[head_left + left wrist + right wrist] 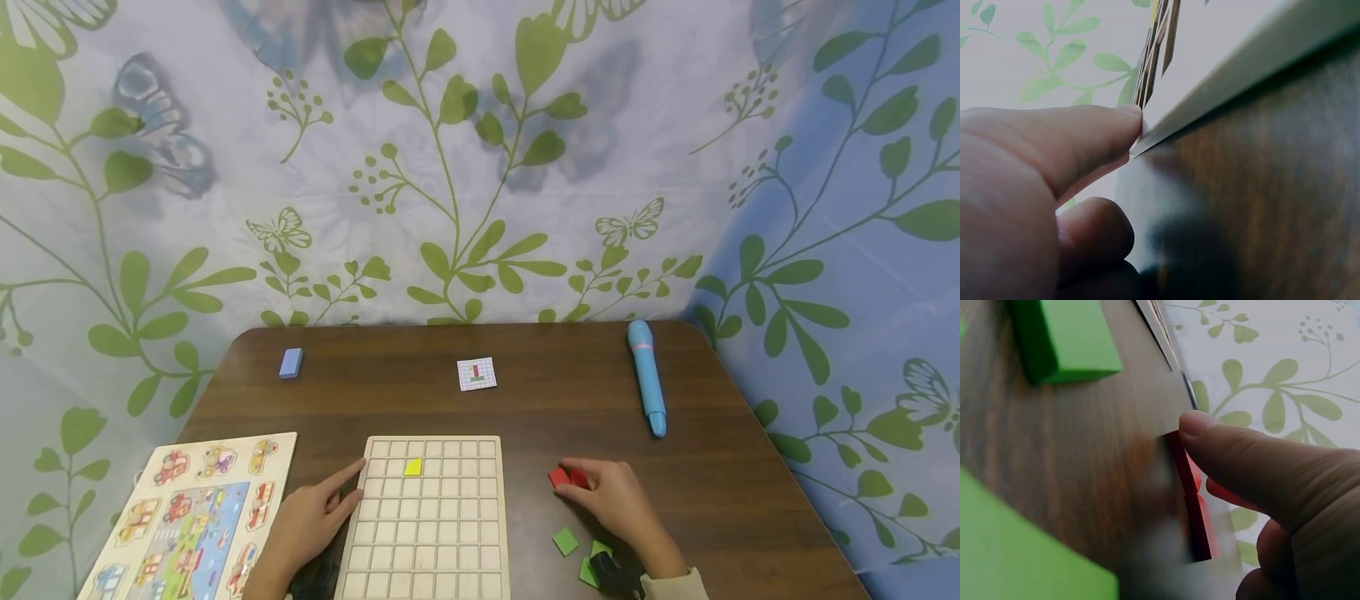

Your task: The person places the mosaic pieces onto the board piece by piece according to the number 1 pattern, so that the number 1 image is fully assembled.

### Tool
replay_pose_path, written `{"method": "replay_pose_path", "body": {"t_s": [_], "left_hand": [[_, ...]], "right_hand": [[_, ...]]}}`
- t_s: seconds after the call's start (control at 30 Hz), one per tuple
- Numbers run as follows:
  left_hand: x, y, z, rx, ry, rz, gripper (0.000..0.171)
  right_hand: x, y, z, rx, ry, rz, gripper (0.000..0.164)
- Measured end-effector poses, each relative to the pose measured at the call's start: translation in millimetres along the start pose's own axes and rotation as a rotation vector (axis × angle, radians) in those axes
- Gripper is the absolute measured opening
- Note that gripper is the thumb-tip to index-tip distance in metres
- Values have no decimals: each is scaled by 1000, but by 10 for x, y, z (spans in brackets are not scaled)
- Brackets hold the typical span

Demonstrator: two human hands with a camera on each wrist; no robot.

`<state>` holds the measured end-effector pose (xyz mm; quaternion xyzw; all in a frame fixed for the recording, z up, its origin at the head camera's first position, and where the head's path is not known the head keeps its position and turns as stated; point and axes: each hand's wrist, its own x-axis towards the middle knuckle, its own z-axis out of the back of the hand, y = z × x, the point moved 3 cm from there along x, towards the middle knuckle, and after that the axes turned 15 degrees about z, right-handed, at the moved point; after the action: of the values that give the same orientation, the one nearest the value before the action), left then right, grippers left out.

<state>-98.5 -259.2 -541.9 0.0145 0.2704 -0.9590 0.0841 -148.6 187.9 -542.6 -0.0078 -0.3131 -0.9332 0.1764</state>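
A pale wooden grid board (426, 533) lies on the table, with one yellow tile (413, 467) in an upper-left cell. My left hand (311, 521) touches the board's left edge with index finger and thumb extended; the left wrist view shows a fingertip (1127, 115) against the rim. To the board's right, my right hand (618, 500) pinches at two red tiles (558, 477) between thumb and index finger. In the right wrist view the thumb meets the end of one red tile (1200, 528); the index finger is mostly hidden. Green tiles (565, 542) lie just below that hand.
A small card with a coloured grid pattern (477, 374) lies behind the board. A blue block (291, 363) is at the back left, a blue microphone-shaped pen (648, 379) at the back right. A wooden vehicle puzzle (225, 492) lies left, beside my left forearm.
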Motion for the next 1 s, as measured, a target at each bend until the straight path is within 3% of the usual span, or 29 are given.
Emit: {"method": "replay_pose_path", "body": {"t_s": [1.0], "left_hand": [[-11,8,14,-4,-35,-51,45]], "right_hand": [[31,67,-74,-48,38,19,34]]}}
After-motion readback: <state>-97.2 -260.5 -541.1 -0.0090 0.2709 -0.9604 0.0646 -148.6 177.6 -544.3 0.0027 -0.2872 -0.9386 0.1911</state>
